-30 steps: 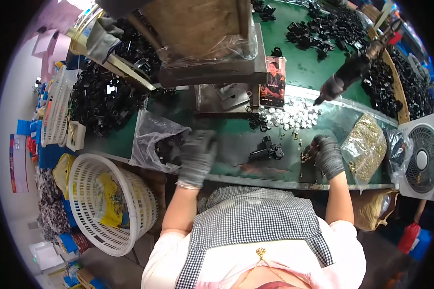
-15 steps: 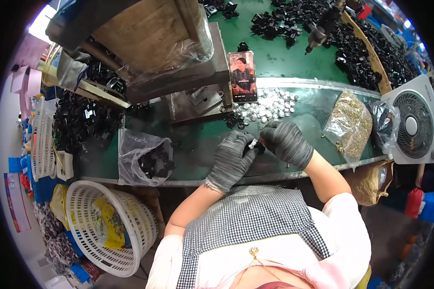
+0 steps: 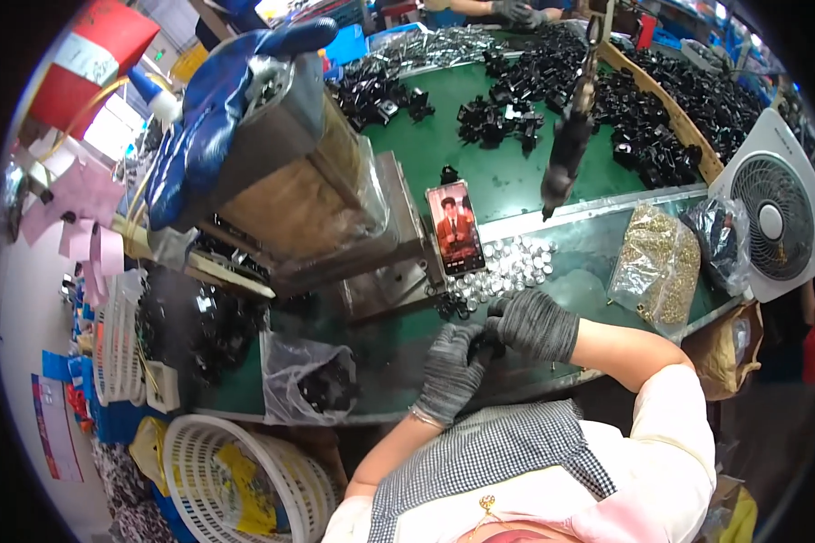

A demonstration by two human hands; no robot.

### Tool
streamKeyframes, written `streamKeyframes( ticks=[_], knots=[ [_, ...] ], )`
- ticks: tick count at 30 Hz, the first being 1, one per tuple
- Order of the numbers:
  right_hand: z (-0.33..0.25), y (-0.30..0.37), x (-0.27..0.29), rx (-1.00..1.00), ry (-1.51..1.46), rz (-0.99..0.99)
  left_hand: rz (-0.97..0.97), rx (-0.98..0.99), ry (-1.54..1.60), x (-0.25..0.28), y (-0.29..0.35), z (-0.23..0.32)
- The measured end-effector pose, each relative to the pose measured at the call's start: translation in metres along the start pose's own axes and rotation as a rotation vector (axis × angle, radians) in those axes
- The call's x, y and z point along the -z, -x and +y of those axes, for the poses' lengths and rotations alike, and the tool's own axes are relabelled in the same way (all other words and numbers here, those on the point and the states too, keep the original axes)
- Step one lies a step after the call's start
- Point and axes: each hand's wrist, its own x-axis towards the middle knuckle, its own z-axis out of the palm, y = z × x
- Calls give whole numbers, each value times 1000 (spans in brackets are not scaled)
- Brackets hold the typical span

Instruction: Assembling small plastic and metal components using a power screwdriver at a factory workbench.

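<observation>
Sm. black part (image 3: 491, 347) is btwn the fingertips, over the near side of the green-topped bench (image 3: 398, 353), mostly hidden. L hand (image 3: 451, 373) looks closed on it; R hand (image 3: 536, 324) meets it w/ fingers bent, can't tell if they pinch anything. Main risk: part slips or twists, b/c knit gloves prob. dull the feel & fingers block the view. If dropped, it could go over the bench edge, poss. toward the white basket (image 3: 254, 471). R knuckles sit right by the loose silver discs (image 3: 507, 267), so a careless swing could scatter them or bump the phone (image 3: 455, 228). Hanging power screwdriver (image 3: 566, 163) could snag a raised R arm.
</observation>
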Motion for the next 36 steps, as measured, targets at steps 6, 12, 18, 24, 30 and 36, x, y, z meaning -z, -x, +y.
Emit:
streamKeyframes(
  ticks=[6,12,18,24,30,36],
  knots=[
    [-8,-2,9,-26,-39,-80,-37,-10,-21,-3,0,-5],
    [-9,3,7,2,-159,191,-9,19,-78,-4,0,-2],
    [0,1,79,-254,199,1237,26,-3,-59,-3,2,-6],
    [39,-24,65,-386,-1163,1025,57,-84,-67,-5,7,7],
    [19,-24,46,-340,-1377,994,-86,-47,-35,-4,3,9],
    [8,-15,39,-448,-1561,814,-123,-48,-21,-3,6,9]
  ],
)
